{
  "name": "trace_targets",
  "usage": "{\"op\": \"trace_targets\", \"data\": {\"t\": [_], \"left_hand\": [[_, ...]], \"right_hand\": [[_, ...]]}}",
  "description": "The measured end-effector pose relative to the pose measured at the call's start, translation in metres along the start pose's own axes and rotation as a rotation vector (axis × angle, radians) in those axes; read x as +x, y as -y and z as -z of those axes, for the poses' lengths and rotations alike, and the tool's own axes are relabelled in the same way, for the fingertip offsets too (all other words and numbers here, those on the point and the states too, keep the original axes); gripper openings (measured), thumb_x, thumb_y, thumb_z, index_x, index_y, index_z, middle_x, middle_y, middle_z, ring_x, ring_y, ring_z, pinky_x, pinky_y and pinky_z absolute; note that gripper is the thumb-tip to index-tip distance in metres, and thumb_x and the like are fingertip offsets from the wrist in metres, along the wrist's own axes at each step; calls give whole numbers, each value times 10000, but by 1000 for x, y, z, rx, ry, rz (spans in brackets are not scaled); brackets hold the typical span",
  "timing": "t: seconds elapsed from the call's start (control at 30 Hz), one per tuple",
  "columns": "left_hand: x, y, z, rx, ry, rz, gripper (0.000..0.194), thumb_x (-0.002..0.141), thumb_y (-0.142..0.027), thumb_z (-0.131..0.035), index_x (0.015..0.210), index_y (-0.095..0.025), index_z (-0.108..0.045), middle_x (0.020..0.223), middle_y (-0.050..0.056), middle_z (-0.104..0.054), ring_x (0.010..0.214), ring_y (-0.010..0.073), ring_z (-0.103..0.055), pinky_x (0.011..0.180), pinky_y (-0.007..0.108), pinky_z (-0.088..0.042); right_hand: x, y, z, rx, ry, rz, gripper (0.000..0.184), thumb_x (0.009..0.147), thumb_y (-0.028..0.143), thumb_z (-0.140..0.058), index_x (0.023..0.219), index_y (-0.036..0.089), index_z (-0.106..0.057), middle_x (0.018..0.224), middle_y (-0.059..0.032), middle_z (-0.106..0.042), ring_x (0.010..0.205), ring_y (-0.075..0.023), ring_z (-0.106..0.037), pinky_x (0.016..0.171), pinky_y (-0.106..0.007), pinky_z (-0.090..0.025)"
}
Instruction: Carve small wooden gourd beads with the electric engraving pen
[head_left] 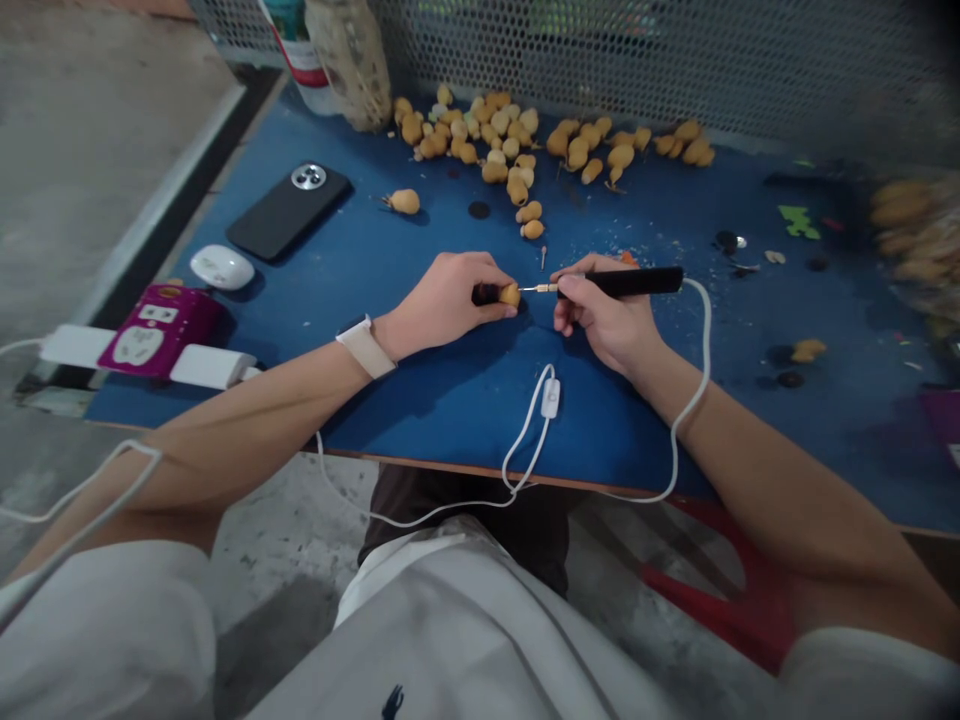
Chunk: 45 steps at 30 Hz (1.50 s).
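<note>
My left hand (457,298), with a pale watch band on its wrist, is closed on a small tan gourd (510,295) near the middle of the table. Something dark shows between the fingers behind the gourd; I cannot make it out. In my right hand (600,315) is a black electric engraving pen (637,282) with a brass-coloured collet and a thin metal bit. The bit points left and its tip meets or nearly meets the gourd's right side. A white cable runs from the pen's back end to an inline switch (550,398). A small loose bit (544,257) lies just beyond.
Many small gourds (495,125) lie along the back of the blue table (427,400), and a single gourd (405,202) sits apart. To the left are a black phone (289,212), a white case (222,268) and a purple power strip (161,330). Shavings lie at right.
</note>
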<state>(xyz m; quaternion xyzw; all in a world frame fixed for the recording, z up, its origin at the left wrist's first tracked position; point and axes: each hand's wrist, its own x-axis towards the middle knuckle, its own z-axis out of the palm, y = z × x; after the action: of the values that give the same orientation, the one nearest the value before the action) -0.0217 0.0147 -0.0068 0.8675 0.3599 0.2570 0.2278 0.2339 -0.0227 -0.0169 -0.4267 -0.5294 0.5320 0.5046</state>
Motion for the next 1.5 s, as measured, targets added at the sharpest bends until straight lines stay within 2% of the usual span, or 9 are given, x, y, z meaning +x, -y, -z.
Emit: {"op": "trace_targets", "data": {"t": [0.23,0.5,0.8,1.07,1.37,1.5], "left_hand": [[0,0,0,7,-3,5,146,1017,-375,-832,1034,-244,-896,1079,58,-871,874,202,-763,861,344,-560],[0,2,-2,3,-14,-4,146,1013,-380,-834,1018,-245,-890,1066,50,-873,869,192,-761,835,322,-555],[0,1,-2,18,-16,-11,136,1020,-355,-830,1008,-235,-893,1059,58,-867,833,185,-741,805,326,-538],[0,3,-3,26,-11,-15,156,1030,-374,-807,1022,-245,-896,1064,52,-863,840,185,-746,815,330,-542],[0,4,-3,27,-4,-7,172,1042,-398,-811,1013,-243,-882,1077,50,-864,854,198,-758,846,358,-564],[-1,2,-1,20,-6,-6,169,1042,-395,-817,1003,-241,-876,1061,42,-860,862,196,-757,866,353,-559]], "right_hand": [[0,-3,2,-26,8,8,493,834,697,-1016,876,275,-764,627,38,-689,520,-137,-655,473,-268,-552],[1,-4,4,-34,17,-2,565,769,744,-1042,868,261,-766,618,46,-690,507,-130,-658,477,-261,-562],[2,-6,4,-47,14,10,521,817,710,-1016,883,262,-758,624,46,-681,512,-132,-657,482,-264,-566],[0,-2,0,-54,-6,-7,427,854,611,-995,864,256,-758,622,38,-687,511,-128,-649,478,-263,-559],[0,-4,2,-45,-1,6,547,788,735,-1032,881,262,-773,629,44,-692,520,-131,-656,488,-264,-574],[-1,-3,2,-35,-3,-3,544,788,714,-1045,880,255,-768,629,41,-690,520,-134,-664,490,-267,-579]]}}
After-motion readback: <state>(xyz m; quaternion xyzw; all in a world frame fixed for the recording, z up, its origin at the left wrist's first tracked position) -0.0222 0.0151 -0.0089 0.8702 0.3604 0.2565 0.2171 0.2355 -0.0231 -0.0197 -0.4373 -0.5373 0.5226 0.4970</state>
